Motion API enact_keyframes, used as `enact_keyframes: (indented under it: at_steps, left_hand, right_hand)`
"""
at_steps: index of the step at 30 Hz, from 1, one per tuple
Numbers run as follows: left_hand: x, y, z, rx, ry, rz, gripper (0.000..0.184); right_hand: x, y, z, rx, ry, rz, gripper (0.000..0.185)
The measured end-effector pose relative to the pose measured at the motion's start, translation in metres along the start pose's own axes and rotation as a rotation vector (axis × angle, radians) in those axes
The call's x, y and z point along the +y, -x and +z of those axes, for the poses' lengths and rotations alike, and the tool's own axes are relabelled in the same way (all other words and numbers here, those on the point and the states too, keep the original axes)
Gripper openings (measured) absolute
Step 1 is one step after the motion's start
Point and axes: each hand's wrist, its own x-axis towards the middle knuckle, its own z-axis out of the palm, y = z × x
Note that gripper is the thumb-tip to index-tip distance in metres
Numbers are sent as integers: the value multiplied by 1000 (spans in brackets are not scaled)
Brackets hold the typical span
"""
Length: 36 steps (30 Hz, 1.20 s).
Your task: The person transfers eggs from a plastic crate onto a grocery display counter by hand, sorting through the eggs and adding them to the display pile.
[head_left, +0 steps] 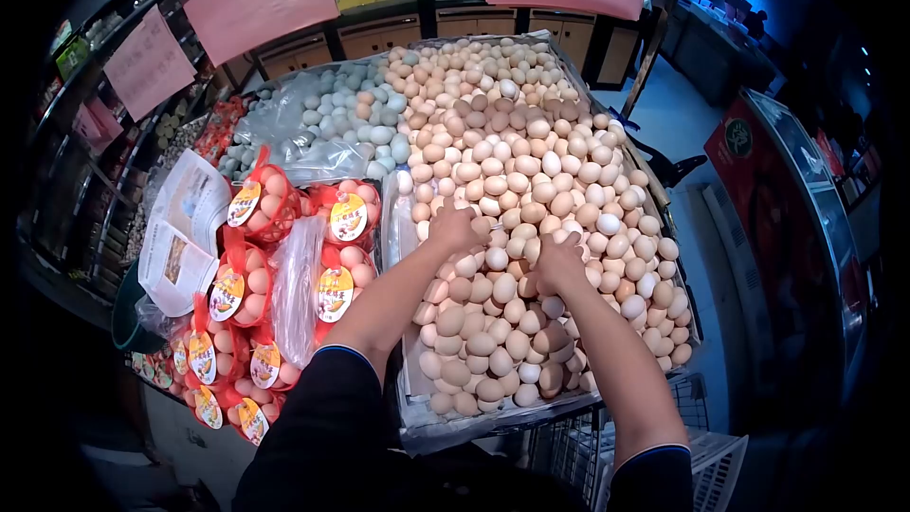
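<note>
A wide bed of loose brown and cream eggs (502,341) lies in front of me. My left hand (457,228) is down among the eggs near the left side of the bed, its fingers curled round an egg (482,226). A little nearer and to the right, my right hand (557,263) reaches into the same eggs. Its fingers are bent round an egg (533,248) at their left side. The fingertips of both hands are partly hidden by the eggs.
Left of the bed are eggs in red net bags (256,284), a clear plastic bag roll (298,289) and pale bluish eggs (346,100). Pink paper signs (261,2) hang above. A red-sided display case (773,180) stands right, and a white crate (718,465) sits below the front edge.
</note>
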Motion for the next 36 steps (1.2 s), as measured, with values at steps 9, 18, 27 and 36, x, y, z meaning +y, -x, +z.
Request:
enact_keyframes:
  at_steps: [9, 18, 27, 36]
  left_hand:
    - [6, -12, 6, -155, -156, 24, 66]
    - [-8, -45, 20, -267, -153, 43, 86]
    - [36, -34, -10, -117, -232, 9, 86]
    - [400, 266, 31, -525, 453, 1652, 71]
  right_hand:
    - [-5, -34, 13, -34, 51, 126, 45]
    - [-7, 24, -6, 165, -93, 79, 87]
    - [106, 310, -8, 773, -579, 64, 40]
    - [199, 606, 149, 763, -486, 1122, 24]
